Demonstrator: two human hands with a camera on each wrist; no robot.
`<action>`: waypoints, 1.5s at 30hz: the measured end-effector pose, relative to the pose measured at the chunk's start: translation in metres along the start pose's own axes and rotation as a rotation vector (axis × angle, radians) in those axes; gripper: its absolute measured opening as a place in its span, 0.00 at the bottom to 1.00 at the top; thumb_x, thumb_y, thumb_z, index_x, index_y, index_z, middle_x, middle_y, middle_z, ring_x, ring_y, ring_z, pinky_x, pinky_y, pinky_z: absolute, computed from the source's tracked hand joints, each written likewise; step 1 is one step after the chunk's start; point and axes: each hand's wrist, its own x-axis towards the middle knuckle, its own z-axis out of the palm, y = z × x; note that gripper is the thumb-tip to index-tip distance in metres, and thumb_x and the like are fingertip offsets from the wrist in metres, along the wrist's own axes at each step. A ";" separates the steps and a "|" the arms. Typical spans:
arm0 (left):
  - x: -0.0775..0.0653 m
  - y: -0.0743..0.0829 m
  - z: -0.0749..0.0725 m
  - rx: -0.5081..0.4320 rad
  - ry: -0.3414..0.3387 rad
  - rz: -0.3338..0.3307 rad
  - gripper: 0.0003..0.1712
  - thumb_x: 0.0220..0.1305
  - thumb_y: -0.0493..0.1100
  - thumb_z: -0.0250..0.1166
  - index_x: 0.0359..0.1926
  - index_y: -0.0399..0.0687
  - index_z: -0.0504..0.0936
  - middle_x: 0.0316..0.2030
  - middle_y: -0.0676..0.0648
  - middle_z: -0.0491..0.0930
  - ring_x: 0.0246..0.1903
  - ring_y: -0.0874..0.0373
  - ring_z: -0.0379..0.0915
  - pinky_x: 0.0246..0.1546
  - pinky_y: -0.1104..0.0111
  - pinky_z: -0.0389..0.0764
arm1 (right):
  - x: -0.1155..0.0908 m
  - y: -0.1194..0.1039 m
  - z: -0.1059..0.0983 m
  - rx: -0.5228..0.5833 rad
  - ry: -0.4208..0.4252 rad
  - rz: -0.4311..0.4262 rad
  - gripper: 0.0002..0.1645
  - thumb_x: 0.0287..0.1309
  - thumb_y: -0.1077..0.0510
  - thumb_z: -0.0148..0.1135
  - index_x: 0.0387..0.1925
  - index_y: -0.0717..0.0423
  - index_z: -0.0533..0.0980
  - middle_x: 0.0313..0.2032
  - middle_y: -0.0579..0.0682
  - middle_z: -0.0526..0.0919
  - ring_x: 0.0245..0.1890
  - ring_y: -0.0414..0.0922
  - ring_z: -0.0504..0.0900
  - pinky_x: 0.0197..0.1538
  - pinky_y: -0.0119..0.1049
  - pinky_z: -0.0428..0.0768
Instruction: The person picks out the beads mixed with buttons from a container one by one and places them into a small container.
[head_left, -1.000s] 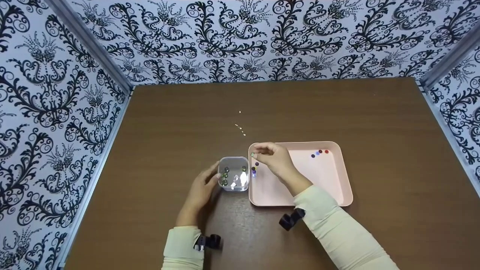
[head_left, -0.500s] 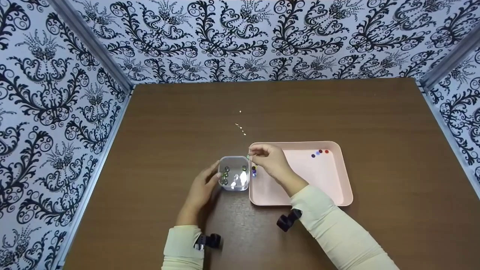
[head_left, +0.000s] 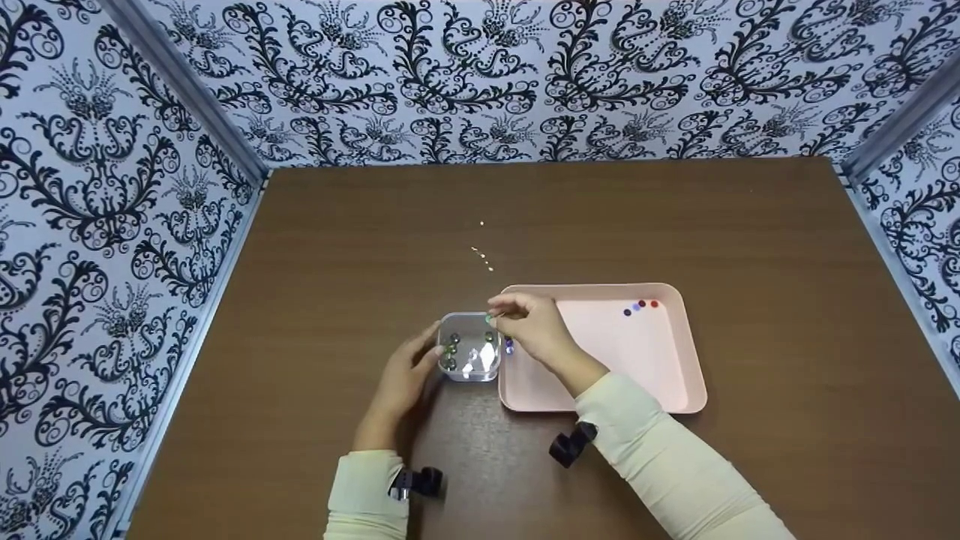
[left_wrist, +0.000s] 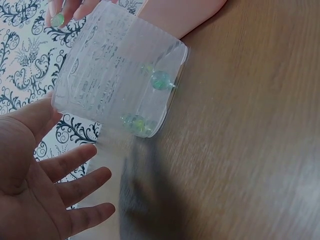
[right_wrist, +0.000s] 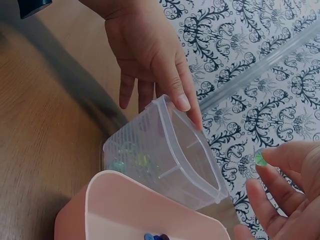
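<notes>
Placement is seemingly starting: the right hand (head_left: 541, 331) is pinching a green marble (right_wrist: 260, 158) by the far-right corner of the clear container (right_wrist: 155, 145); the left hand (head_left: 401, 379), fingers extended, is touching the container's left side. The next move is probably calling for release inside.

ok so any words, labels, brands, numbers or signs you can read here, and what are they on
None can be read in any view.
The clear ribbed container, pink tray and green marble show no visible lettering.
The damask-patterned wall covering shows scrollwork, not text.
Any print on the black wrist cameras would be too small to read.
</notes>
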 end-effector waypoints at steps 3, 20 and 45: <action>0.000 0.000 0.000 0.005 -0.003 -0.021 0.25 0.69 0.44 0.58 0.65 0.45 0.72 0.64 0.37 0.70 0.66 0.41 0.61 0.68 0.48 0.58 | 0.000 0.001 0.001 -0.043 -0.017 -0.011 0.16 0.50 0.69 0.65 0.44 0.67 0.81 0.39 0.58 0.86 0.40 0.48 0.84 0.43 0.33 0.83; 0.001 0.000 0.000 0.005 0.007 -0.019 0.25 0.69 0.43 0.58 0.65 0.44 0.72 0.63 0.36 0.70 0.65 0.40 0.62 0.68 0.48 0.59 | -0.003 0.005 0.007 -0.163 -0.068 -0.101 0.15 0.52 0.68 0.65 0.44 0.66 0.81 0.38 0.56 0.86 0.40 0.50 0.83 0.48 0.43 0.80; 0.001 0.002 0.000 -0.015 0.001 -0.011 0.24 0.69 0.42 0.58 0.65 0.44 0.72 0.63 0.35 0.70 0.65 0.40 0.62 0.68 0.48 0.58 | -0.005 0.001 0.015 -0.386 -0.159 -0.188 0.15 0.56 0.63 0.64 0.47 0.58 0.82 0.41 0.50 0.86 0.45 0.48 0.81 0.51 0.44 0.79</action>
